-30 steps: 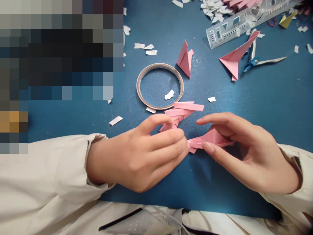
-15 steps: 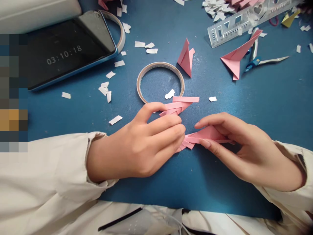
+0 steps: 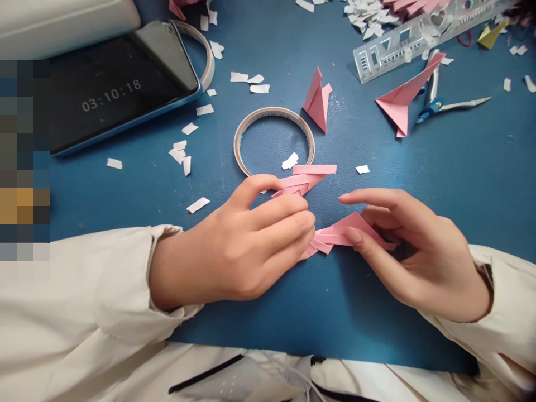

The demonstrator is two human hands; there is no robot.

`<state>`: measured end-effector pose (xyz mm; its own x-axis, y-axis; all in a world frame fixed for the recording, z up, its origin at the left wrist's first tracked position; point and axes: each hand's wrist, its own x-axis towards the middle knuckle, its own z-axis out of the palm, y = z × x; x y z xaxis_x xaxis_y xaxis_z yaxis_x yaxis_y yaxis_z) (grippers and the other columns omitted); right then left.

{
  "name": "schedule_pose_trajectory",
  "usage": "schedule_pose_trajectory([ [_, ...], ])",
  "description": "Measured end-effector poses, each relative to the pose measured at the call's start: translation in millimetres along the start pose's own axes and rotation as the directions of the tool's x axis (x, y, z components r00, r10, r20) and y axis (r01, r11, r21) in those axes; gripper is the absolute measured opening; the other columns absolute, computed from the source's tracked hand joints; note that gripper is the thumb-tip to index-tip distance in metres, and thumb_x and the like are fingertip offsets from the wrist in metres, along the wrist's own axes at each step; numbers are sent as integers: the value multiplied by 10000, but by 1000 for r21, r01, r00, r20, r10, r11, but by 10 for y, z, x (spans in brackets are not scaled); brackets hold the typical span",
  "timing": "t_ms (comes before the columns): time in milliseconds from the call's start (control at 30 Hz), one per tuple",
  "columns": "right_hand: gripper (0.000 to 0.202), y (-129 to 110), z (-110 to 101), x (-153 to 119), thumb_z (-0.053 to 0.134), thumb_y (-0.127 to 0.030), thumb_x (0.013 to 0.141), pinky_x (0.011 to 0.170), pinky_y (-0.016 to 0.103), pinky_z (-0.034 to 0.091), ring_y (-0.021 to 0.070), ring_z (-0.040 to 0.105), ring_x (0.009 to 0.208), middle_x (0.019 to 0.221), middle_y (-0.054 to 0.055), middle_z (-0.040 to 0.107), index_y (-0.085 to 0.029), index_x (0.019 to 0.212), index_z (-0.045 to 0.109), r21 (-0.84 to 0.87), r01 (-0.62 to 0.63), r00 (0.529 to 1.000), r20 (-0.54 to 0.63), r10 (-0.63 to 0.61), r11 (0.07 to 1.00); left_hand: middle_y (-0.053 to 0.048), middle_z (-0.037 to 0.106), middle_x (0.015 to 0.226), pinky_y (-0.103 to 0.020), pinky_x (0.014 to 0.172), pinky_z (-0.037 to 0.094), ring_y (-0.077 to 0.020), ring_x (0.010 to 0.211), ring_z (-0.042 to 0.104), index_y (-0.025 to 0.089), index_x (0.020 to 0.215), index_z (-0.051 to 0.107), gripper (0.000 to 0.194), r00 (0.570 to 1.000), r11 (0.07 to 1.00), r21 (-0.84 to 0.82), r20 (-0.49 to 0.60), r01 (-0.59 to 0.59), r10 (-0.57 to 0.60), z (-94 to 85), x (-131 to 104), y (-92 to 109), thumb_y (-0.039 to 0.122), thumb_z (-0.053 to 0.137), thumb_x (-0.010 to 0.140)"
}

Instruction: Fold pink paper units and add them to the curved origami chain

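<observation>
Cream sleeves (image 3: 113, 273) at near edge of blue tabletop (image 3: 268, 335). L hand (image 3: 238, 245): fingers gathered, closed on the pink interlocked folded-paper assembly (image 3: 326, 240), approx. centre; outermost finger spread apart, tip by the upper strips; thumb hidden, so its part in the grip can't be told. R hand (image 3: 422, 251): thumb on near face of the assembly's R end, curled fingers behind, i.e. a light pinch; upper finger extended, clear of the paper. Cf. 0.5 s earlier: that finger lay closer along the paper's top edge & has since lifted; strips by L hand essentially unchanged. Interpretation: R hold prob. looser, w/ L hand steadying the main part. Just beyond: near-spent adhesive-tape roll (image 3: 238, 151), a white paper scrap (image 3: 290, 161) inside. Farther: pink folded unit (image 3: 322, 106), just beside the roll; second pink unit (image 3: 400, 106) to R, overlapping a metal tool w/ blue fittings (image 3: 467, 104) (prob. drawing compass). Far L: smartphone (image 3: 125, 95), display 03:10:18, partly covering another tape roll (image 3: 207, 72); white box (image 3: 62, 25) behind. Far R: clear stencil ruler (image 3: 391, 50), white cuttings (image 3: 368, 17) beyond, small yellow folded piece (image 3: 492, 36) nearby.
</observation>
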<state>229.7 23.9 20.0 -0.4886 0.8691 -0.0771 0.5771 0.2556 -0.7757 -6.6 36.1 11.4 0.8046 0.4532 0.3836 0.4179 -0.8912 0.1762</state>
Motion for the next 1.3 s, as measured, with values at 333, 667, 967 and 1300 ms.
schedule_pose_trajectory([
  [333,291,-25,28,9,535,-156,895,529,201,423,87,460,524,671,-46,531,-231,1175,521,-10,23,1000,-17,-23,1000,-42,702,899,-400,892,486,-182,920,642,142,858,609,77,999,999,-52,-39,9,-11,25,10,9,116,564,914],
  [667,310,-16,38,3,526,-138,898,554,241,448,102,540,571,710,-44,592,-234,1193,516,-68,56,998,12,-55,996,-38,685,875,-410,868,479,-184,903,626,141,855,609,64,999,1000,-18,-49,-10,9,60,-19,9,126,579,908],
  [967,316,-11,28,3,525,-141,891,521,245,416,100,479,524,638,-51,525,-194,1202,513,-92,98,995,12,-98,991,-30,707,913,-396,868,492,-171,891,637,154,857,625,84,1000,1000,2,7,-14,14,-11,6,6,122,568,909],
  [1300,297,-54,76,-62,489,-146,925,569,224,412,96,482,583,696,-41,571,-229,1210,514,-76,12,1000,-4,-13,997,-12,710,919,-372,869,471,-156,887,645,161,912,589,47,999,998,-44,26,38,-37,-5,21,23,124,563,922],
])
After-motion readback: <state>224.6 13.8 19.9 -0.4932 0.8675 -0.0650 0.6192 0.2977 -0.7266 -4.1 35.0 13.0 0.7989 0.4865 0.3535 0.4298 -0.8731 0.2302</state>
